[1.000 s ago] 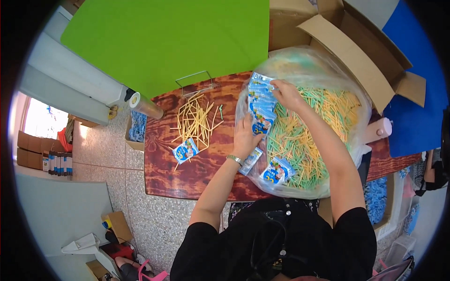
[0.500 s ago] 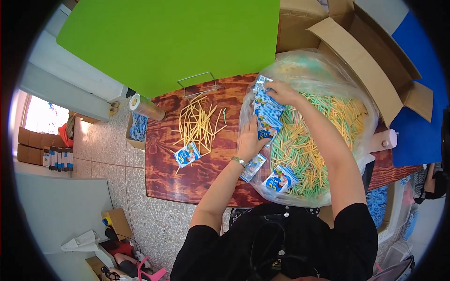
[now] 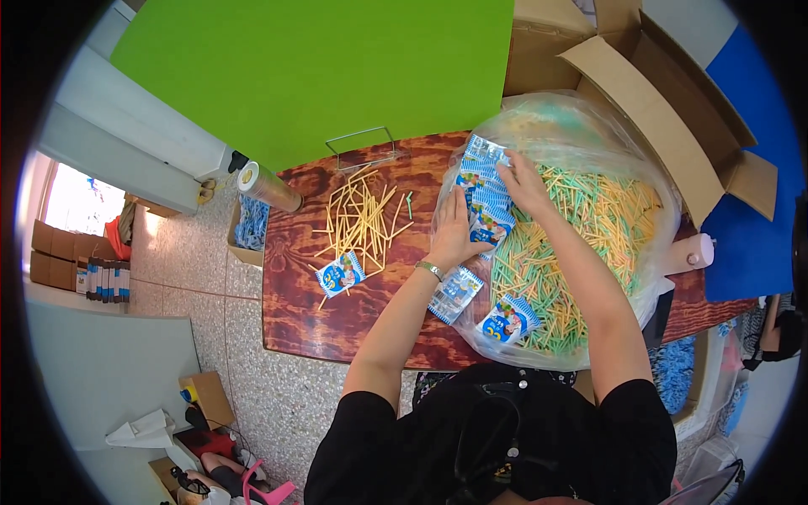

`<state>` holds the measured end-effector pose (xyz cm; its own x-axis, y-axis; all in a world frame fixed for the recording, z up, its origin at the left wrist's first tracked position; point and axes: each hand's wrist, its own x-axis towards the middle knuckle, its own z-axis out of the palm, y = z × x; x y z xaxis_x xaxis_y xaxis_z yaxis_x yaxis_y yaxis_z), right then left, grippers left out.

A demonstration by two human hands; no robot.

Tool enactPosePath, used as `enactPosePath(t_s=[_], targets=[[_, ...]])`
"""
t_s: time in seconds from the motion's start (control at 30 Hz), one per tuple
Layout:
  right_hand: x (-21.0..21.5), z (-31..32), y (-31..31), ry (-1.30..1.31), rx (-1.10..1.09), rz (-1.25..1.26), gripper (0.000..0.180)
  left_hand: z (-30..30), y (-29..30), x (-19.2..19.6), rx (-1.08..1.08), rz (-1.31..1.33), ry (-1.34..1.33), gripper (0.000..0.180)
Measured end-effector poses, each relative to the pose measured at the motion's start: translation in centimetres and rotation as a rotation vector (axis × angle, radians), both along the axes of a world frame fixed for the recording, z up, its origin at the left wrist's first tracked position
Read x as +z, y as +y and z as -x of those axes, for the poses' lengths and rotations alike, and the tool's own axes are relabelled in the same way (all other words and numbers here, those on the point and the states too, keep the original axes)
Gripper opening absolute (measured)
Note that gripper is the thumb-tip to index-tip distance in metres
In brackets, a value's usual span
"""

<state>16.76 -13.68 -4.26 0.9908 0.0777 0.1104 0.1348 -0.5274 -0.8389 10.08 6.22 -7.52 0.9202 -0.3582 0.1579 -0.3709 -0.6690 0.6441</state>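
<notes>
A green board [image 3: 320, 76] and an open carton [image 3: 656, 114] close off the far side; a clear bag [image 3: 572, 126] of yellow and green sticks fills the right. The row of blue packets [image 3: 490, 202] on the bag's left edge bears lettering (small print blurred). The left hand [image 3: 453, 236] spreads thumb and fingers against it; the right hand [image 3: 525, 185] bends its fingers at its right edge, grip unclear, covering less of the farthest packet than half a second ago
</notes>
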Motion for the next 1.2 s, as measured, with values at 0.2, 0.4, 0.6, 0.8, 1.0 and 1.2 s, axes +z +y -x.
enactPosePath(t_s=[0.2,0.4,0.6,0.8,1.0,1.2], targets=[[-3.6,2.3,-0.2,-0.165,-0.244,0.105,0.046,1.0,-0.5,0.4,0.074,-0.150,-0.148,0.113],[0.2,5.2,4.1,-0.081,-0.183,-0.177,0.035,1.6,0.4,-0.7,0.071,0.003,-0.157,0.095],[-0.1,3.0,5.3,-0.161,-0.129,-0.147,0.028,0.6,0.7,-0.6,0.145,0.069,-0.045,0.095],[-1.1,0.3,1.3,-0.398,-0.170,0.314,0.026,-0.1,0.9,-0.5,0.140,0.062,-0.113,0.108],[-0.1,-0.3,0.9,-0.041,0.012,0.101,0.024,-1.2,1.3,-0.1,0.022,0.099,-0.019,0.113],[0.5,-2.3,1.4,-0.020,0.177,-0.014,0.023,-0.7,1.7,-0.4,-0.002,0.127,-0.039,0.111]])
